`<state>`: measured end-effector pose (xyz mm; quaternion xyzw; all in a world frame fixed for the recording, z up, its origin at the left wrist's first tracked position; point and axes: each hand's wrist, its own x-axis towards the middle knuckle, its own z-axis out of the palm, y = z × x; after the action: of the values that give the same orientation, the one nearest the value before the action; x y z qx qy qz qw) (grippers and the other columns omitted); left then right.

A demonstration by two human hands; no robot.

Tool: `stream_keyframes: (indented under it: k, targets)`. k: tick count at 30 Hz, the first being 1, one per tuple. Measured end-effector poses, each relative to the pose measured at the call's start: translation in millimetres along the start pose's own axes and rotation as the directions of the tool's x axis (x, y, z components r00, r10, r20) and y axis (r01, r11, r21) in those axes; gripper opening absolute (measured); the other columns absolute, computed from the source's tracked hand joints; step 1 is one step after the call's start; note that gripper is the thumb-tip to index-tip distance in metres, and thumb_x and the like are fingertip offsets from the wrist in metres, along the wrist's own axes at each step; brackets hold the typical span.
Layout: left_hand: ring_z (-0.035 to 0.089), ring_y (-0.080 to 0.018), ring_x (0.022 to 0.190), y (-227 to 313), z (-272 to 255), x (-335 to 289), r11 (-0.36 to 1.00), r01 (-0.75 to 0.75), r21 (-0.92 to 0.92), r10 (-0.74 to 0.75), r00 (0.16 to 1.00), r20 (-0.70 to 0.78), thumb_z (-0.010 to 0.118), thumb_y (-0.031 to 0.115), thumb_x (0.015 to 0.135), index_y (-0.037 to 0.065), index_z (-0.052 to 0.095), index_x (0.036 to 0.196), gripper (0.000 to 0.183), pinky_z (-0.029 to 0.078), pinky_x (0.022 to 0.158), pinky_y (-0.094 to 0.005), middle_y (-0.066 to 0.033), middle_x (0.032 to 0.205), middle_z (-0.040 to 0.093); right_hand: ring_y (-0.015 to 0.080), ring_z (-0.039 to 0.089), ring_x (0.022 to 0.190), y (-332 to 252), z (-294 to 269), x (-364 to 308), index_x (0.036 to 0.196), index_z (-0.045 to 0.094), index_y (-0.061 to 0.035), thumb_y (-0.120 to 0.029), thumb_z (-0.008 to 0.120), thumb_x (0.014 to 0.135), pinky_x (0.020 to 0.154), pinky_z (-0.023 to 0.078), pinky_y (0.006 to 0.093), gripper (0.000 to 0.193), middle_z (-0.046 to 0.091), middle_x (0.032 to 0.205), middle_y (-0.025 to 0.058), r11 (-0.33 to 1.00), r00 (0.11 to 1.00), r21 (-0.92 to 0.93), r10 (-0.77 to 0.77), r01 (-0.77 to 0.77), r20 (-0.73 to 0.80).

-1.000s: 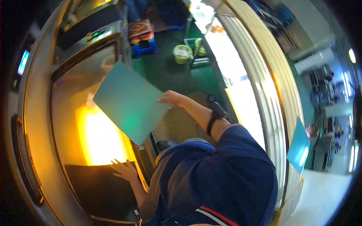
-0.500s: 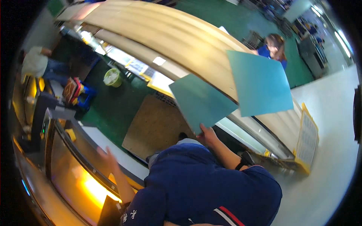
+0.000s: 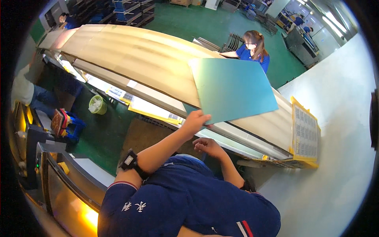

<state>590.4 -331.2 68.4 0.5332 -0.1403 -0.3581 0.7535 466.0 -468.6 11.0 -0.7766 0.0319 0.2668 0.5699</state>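
A flat blue-green sheet lies over the long tan-topped table in front of me, its near edge reaching past the table's edge. My left hand is closed on its near left corner, fingers and thumb pinching the edge. A sliver of teal sheet shows just beyond my left wrist; I cannot tell whether it is a separate piece. Close to my waist, below the sheet, my right hand has loosely bent, parted fingers with nothing visible in them.
The long table stretches to the far left, with papers on a lit lower shelf. Across it stands a co-worker in blue. A yellow-edged printed board hangs at the right end. Lit orange equipment and a green bin are left.
My left hand has come from the lit equipment to the sheet's corner. My right hand has let go of a teal sheet and drawn back. The view has turned.
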Motion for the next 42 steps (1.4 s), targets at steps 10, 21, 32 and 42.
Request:
stream_keyframes:
  k: [10,21,32,42]
  targets:
    - [0.056,-0.0101,0.080,20.7,-133.1,-287.0,0.929,-0.366,0.044,0.296,0.667,-0.684,0.047,0.017,0.098,0.000,0.065,0.106,0.026,0.046,0.070,-0.0264,-0.0018,0.091,0.065,0.0212,0.058,0.101,-126.7,175.0,53.5,0.120,0.056,0.0014,-0.029,0.041,0.104,0.090,0.046,0.0372,0.038,0.062,0.118,0.0150,0.835,0.827,0.478,-0.458,0.275,0.325]
    - [0.061,-0.0247,0.106,-120.4,-87.0,-555.0,0.931,-0.061,0.359,0.344,-0.169,-0.924,0.059,0.018,0.092,0.001,0.060,0.117,0.030,0.046,0.093,-0.0376,-0.0141,0.111,0.065,0.0235,0.058,0.106,-212.3,550.1,132.4,0.126,0.051,0.0030,-0.021,0.062,0.096,0.089,0.049,0.0376,0.040,0.058,0.119,0.0115,0.926,0.656,0.332,-0.139,-0.178,0.742]
    - [0.004,-0.0376,0.149,-242.0,-18.3,-639.4,0.557,0.226,-0.799,-0.258,-0.868,-0.425,0.053,0.046,0.094,0.033,0.036,0.149,0.059,0.002,0.103,-0.0799,0.0024,0.162,0.015,0.0232,0.060,0.105,-267.5,883.1,153.3,0.123,0.057,0.0052,-0.027,0.065,0.093,0.091,0.047,0.0389,0.045,0.062,0.115,0.0114,0.839,-0.126,-0.168,0.269,0.518,0.955]
    - [0.006,-0.0333,0.149,-220.7,-58.5,-619.4,0.432,-0.131,-0.892,-0.390,-0.919,-0.054,0.054,0.039,0.095,0.029,0.038,0.148,0.057,0.000,0.108,-0.0746,0.0010,0.162,0.014,0.0395,0.042,0.132,-206.2,1002.0,175.4,0.140,0.046,-0.0168,-0.045,0.064,0.087,0.106,0.037,0.0529,0.063,0.041,0.146,0.0200,-0.258,-0.720,0.705,0.047,0.660,0.692]
